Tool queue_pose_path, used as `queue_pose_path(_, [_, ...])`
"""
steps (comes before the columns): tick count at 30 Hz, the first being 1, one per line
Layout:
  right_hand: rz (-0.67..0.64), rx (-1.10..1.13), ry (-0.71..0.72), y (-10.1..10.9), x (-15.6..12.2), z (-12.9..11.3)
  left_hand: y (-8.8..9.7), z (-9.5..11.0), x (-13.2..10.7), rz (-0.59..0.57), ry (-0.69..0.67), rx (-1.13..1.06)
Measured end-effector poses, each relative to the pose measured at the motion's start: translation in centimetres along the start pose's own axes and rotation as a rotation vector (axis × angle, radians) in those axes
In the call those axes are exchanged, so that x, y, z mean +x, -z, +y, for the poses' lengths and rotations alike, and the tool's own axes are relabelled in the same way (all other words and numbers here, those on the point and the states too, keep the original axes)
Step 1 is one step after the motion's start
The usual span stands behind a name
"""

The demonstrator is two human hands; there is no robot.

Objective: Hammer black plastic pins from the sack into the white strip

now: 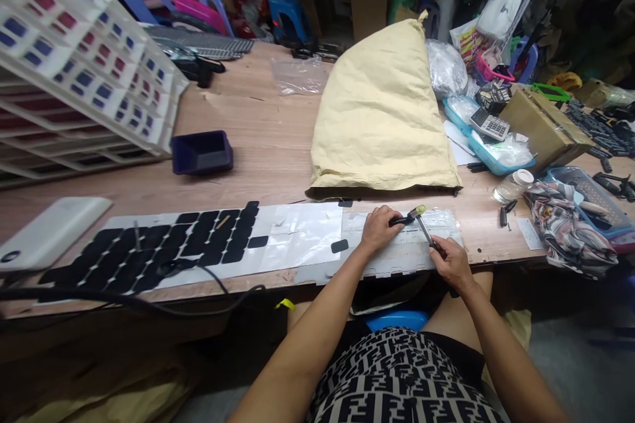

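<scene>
My right hand [452,264] is closed round the dark grip of a small hammer [425,230] with a metal shaft and a yellowish face. The hammer head is over the tip of a small black part [401,219], which my left hand [381,228] pinches; whether they touch, I cannot tell. Both hands work above a whitish, taped board [381,264] at the table's front edge. Left of it, a white sheet [302,238] carries rows of flat black rounded pieces [169,244]. One loose black piece [340,246] lies near my left forearm.
A large cream sack [381,112] stands behind my hands. On the right are a lidded jar [513,186], a patterned cloth [560,225] and blue trays [506,152]. On the left are a dark bin [202,152], a white crate [99,59] and a black cable [149,307].
</scene>
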State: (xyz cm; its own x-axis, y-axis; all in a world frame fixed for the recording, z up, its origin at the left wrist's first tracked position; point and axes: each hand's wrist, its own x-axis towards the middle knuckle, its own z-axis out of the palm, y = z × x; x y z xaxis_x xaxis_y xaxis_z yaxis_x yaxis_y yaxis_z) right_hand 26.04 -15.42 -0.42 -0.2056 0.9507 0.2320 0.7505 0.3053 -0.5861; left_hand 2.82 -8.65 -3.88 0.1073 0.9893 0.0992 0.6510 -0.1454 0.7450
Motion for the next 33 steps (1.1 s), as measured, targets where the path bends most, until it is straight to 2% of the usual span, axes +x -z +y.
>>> queue_pose_path(5, [0.009, 0.055, 0.026, -0.4, 0.1, -0.7, 0.0, -0.1, 0.1, 0.009, 0.0, -0.004])
queue_pose_path(10, [-0.041, 0.049, 0.031, -0.8, 0.4, -1.0, -0.1, -0.2, 0.0, 0.012, 0.0, -0.006])
queue_pose_path(16, [0.038, 0.09, -0.077, 0.4, 1.6, 2.4, -0.1, -0.2, 0.3, -0.011, -0.014, 0.006])
queue_pose_path(20, [0.075, 0.341, -0.245, 0.7, 2.4, 4.7, 0.5, 0.0, 0.1, 0.006, -0.052, -0.031])
queue_pose_path(22, [0.092, 0.469, -0.296, 0.6, 2.6, 5.2, 0.8, 0.4, -1.5, 0.048, -0.099, -0.106])
queue_pose_path(24, [0.11, 0.526, -0.311, 0.4, 2.6, 5.3, 0.9, 0.9, -4.4, 0.019, -0.157, -0.186])
queue_pose_path(25, [0.114, 0.538, -0.313, 0.4, 2.6, 5.3, 0.7, 1.1, -6.4, -0.035, -0.19, -0.214])
queue_pose_path(27, [0.115, 0.539, -0.315, 0.1, 2.5, 5.4, 0.2, 1.1, -10.5, -0.216, -0.282, -0.219])
queue_pose_path(29, [0.104, 0.516, -0.316, -0.1, 2.4, 5.5, -0.7, 0.4, -14.2, -0.341, -0.331, -0.166])
queue_pose_path(31, [0.093, 0.484, -0.313, -0.3, 2.3, 5.7, -2.0, -0.9, -16.7, -0.39, -0.282, -0.104])
queue_pose_path(33, [0.089, 0.46, -0.299, -0.5, 2.3, 5.8, -3.4, -2.6, -17.7, -0.398, -0.109, -0.023])
